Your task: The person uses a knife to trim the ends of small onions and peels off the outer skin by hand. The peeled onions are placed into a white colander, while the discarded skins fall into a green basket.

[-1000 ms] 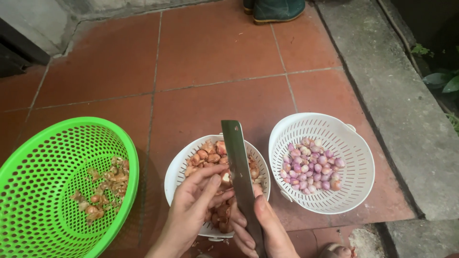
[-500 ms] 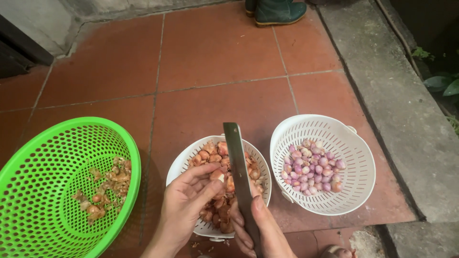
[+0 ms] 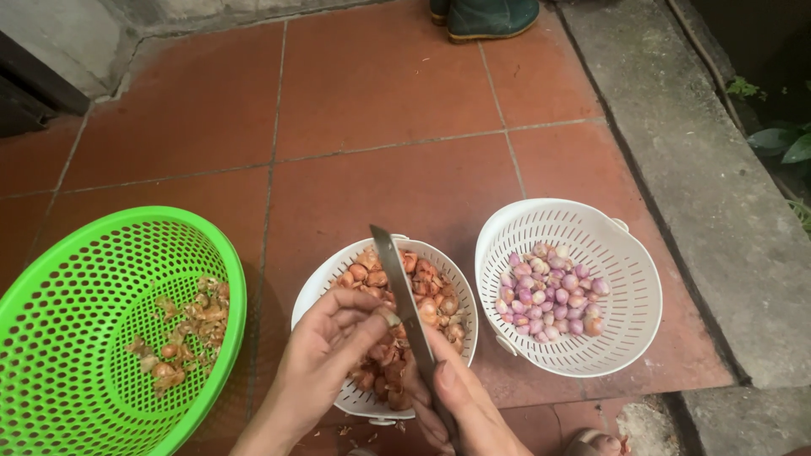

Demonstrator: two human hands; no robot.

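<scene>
My right hand [image 3: 460, 405] grips a long knife [image 3: 399, 291], its blade pointing away from me over the middle white colander [image 3: 321, 291] of unpeeled brown shallots [image 3: 427, 283]. My left hand [image 3: 334, 346] pinches a small shallot [image 3: 389, 318] against the blade's edge. To the right stands a second white colander [image 3: 629, 253] holding peeled purple-white shallots [image 3: 553, 291].
A large green basket [image 3: 101, 253] at the left holds a scatter of brown skins and trimmings [image 3: 182, 333]. All stand on red floor tiles. A grey concrete strip runs along the right, with plant leaves [image 3: 786, 143]. A dark green boot [image 3: 490, 15] is at the top.
The knife has turned so its blade now shows edge-on instead of flat. My left hand has come closer to the blade with the small shallot. The colanders have not moved.
</scene>
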